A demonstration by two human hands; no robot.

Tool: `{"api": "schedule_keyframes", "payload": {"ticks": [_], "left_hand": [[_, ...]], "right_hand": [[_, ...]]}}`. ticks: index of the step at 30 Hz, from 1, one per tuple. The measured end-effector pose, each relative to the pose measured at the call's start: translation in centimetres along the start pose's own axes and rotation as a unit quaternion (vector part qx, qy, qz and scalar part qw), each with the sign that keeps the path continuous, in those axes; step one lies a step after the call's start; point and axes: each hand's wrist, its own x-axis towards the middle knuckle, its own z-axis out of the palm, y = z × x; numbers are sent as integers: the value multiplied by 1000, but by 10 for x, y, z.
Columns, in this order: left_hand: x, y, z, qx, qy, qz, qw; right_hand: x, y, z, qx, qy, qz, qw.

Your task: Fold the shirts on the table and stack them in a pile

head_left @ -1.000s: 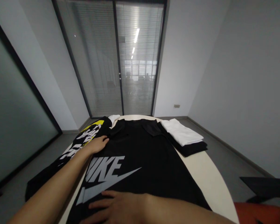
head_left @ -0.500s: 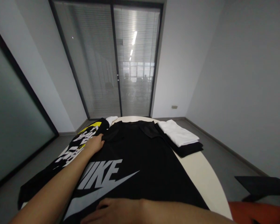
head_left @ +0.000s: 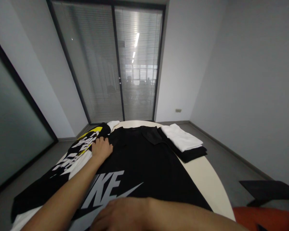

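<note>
A black T-shirt (head_left: 144, 160) with a large grey logo lies spread with its collar at the far end. At its far left edge, near the shoulder, my left hand (head_left: 102, 148) has its fingers curled and closed on the cloth. My right hand (head_left: 121, 211) crosses low over the grey print, closed on the near left part of the shirt; its fingertips are partly hidden. The shirt's right sleeve (head_left: 150, 135) lies flat, while the left sleeve is out of sight. Beside my left forearm lies a black garment (head_left: 73, 155) with white and yellow print.
A folded white garment (head_left: 181, 138) rests on folded black cloth (head_left: 195, 154) at the right of the pale table (head_left: 210, 179). White cloth (head_left: 80, 164) shows between the two dark garments. A red chair seat (head_left: 260, 219) with a black armrest (head_left: 269, 189) stands at the right.
My left hand has moved right with the T-shirt's left edge. The left sleeve has gone from view, and white cloth shows on the left. My right hand has shifted slightly right.
</note>
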Motion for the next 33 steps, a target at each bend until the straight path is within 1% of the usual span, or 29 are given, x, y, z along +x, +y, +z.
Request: {"api": "schedule_keyframes", "payload": {"ticks": [2, 3, 4, 5, 6, 8, 9, 10, 12, 14, 18, 22, 25, 28, 31, 33], "left_hand": [[-3, 4, 7, -12, -29, 5, 999], [-4, 6, 12, -17, -43, 1, 999], [-6, 6, 17, -20, -47, -6, 999], [-9, 7, 22, -21, -38, -11, 999], [-12, 7, 27, -20, -22, -15, 999], [-19, 6, 35, -24, 25, -17, 999], [-22, 5, 37, -25, 44, -17, 999], [-25, 5, 39, -26, 56, -15, 998], [-29, 4, 37, -22, 57, -13, 998], [-30, 5, 32, -9, 40, -17, 999], [-25, 8, 18, 15, -3, -40, 999], [-14, 5, 15, -23, 3, -39, 999], [-8, -4, 22, -58, 2, -28, 998], [-4, -13, 31, -76, 11, -13, 997], [-3, -19, 40, -120, 32, -1, 992], [0, -25, 46, -157, 54, -10, 986]], "right_hand": [[-14, 14, -11, 25, 16, 57, 998], [-23, 22, -15, 21, 22, 98, 995], [-33, 31, -20, 12, 19, 138, 990], [-44, 38, -23, 1, 25, 195, 981], [-56, 46, -26, -2, 37, 250, 968], [-77, 57, -28, 2, 76, 355, 932], [-86, 60, -28, 8, 79, 402, 912], [-94, 62, -26, 25, 71, 441, 894], [-102, 62, -22, 61, 46, 490, 869], [-103, 59, -17, 83, 26, 506, 858], [-96, 48, -16, 93, 11, 501, 860], [-94, 46, -25, 94, 4, 495, 864], [-90, 58, -34, 63, 29, 507, 859], [-81, 78, -38, 26, 48, 537, 842], [-76, 99, -36, 12, 49, 553, 831], [-77, 109, -30, 4, 59, 555, 830]]}}
